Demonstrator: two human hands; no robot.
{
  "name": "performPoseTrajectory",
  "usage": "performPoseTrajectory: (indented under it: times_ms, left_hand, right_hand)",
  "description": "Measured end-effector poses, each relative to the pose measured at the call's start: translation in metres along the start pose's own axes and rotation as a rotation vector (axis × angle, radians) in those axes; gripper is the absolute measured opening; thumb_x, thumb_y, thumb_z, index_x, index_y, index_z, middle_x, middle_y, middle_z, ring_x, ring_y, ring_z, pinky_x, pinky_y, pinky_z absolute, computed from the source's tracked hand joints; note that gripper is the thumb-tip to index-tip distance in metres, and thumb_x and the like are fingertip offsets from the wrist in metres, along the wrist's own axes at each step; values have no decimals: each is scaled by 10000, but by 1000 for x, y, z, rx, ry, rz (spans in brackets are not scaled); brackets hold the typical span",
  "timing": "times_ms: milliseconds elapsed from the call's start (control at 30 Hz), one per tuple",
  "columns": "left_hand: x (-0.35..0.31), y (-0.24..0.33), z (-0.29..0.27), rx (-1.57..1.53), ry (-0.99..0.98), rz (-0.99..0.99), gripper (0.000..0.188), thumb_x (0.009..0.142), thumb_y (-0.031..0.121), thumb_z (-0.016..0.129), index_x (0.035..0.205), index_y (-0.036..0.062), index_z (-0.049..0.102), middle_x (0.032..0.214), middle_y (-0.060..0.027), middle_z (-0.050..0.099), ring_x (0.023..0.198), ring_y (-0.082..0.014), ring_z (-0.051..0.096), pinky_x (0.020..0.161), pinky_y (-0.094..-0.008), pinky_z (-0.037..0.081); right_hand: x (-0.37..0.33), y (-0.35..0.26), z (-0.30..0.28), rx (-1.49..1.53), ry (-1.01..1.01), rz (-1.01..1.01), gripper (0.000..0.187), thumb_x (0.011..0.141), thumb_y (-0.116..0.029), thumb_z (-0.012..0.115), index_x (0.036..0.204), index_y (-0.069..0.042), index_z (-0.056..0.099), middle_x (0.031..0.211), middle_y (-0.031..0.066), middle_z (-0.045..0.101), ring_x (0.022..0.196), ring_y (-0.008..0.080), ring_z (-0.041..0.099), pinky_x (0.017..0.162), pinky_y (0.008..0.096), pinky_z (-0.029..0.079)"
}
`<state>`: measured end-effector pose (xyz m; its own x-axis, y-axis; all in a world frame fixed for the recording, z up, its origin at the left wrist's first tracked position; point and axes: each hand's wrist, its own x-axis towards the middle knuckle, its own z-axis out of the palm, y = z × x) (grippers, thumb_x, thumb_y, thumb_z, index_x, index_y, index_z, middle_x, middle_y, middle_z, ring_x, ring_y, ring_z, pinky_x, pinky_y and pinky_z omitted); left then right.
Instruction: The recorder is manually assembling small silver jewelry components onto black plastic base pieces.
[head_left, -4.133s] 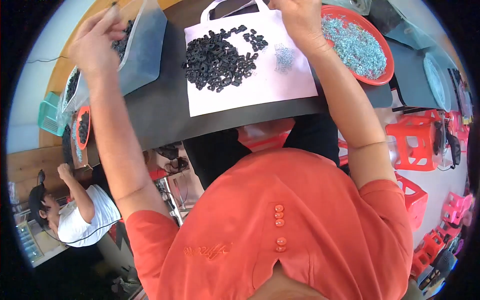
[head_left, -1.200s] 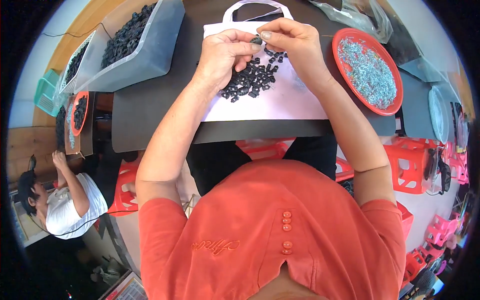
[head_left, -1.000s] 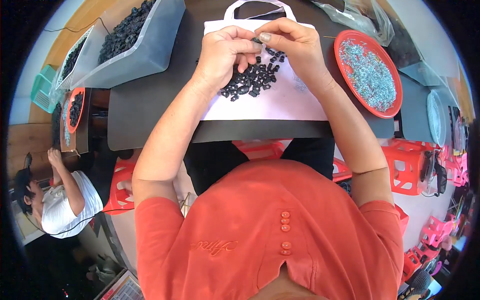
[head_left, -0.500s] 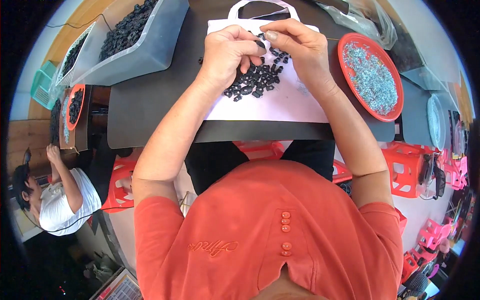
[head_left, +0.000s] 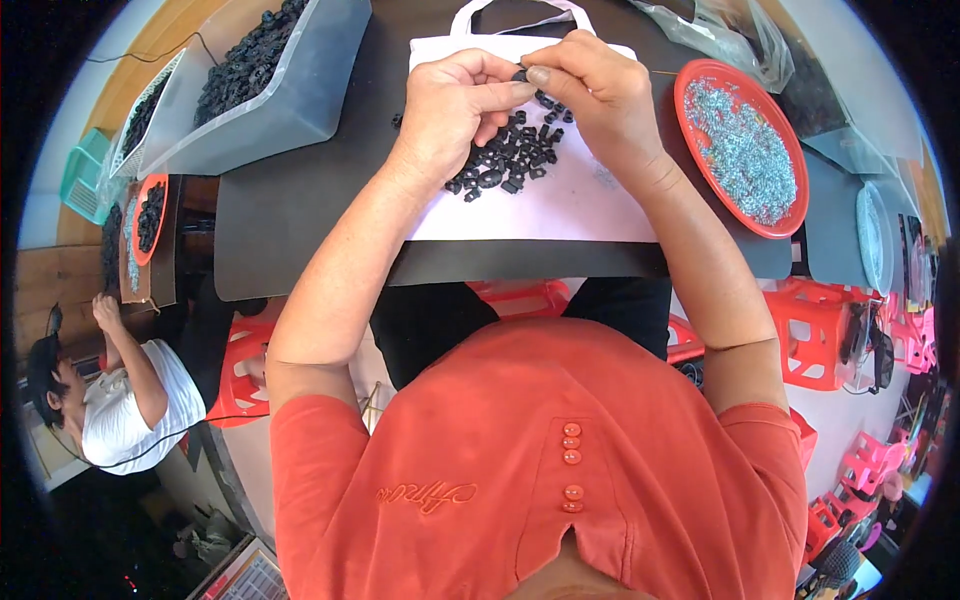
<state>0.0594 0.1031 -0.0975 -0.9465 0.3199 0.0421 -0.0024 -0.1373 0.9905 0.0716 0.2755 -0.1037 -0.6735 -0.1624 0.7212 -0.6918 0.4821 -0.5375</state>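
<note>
Head view, small black piece point(head_left: 519, 75), mostly hidden by fingers point(head_left: 508, 94)

The black pieces point(head_left: 514, 152) look like glossy plastic, the bag point(head_left: 570, 215) like matt cloth, the tub point(head_left: 300, 112) smooth translucent plastic, the red plate point(head_left: 800, 205) shiny plastic

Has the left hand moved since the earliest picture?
Yes: the left hand has moved rightward, away from the clear bin to over the white bag.
</note>
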Motion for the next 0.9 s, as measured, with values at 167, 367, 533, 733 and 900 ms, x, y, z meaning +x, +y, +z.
performPoseTrajectory:
  times_ms: [167,367,533,733,900]
  left_hand:
    - [2,-4,-6,-24,-13,-30,96,849,21,653,916,-45,633,696,-61,611,465,-76,476,402,-198,338]
    - [12,-3,-24,-183,30,39,112,852,22,645,920,-65,623,762,-97,634,547,-94,536,426,-201,382]
    - [15,-2,-29,-218,57,-11,142,863,46,646,945,-63,607,772,-106,631,573,-110,552,442,-211,393]
    - [13,-1,-32,-150,71,-6,167,914,81,582,999,-61,599,807,-98,626,607,-114,538,473,-222,364]
    - [13,-3,-32,-154,80,4,145,892,76,613,965,-49,613,781,-90,629,592,-108,543,466,-220,368]
  right_hand:
    - [-3,5,4,-135,-19,-133,91,803,-113,661,879,-80,697,776,78,597,699,260,622,607,354,489]
    - [9,30,-26,-304,-39,209,192,835,-165,655,993,-62,693,895,104,694,782,221,668,716,310,502]
    - [1,57,-14,-575,-169,132,149,835,-189,638,956,-125,697,910,53,672,873,272,640,744,388,498]
    - [5,54,-1,-711,-300,82,174,791,-151,583,893,-134,723,925,104,670,871,309,647,757,447,510]
    - [4,51,-3,-773,-391,166,156,828,-207,599,900,-117,705,939,62,654,919,290,626,784,442,494]
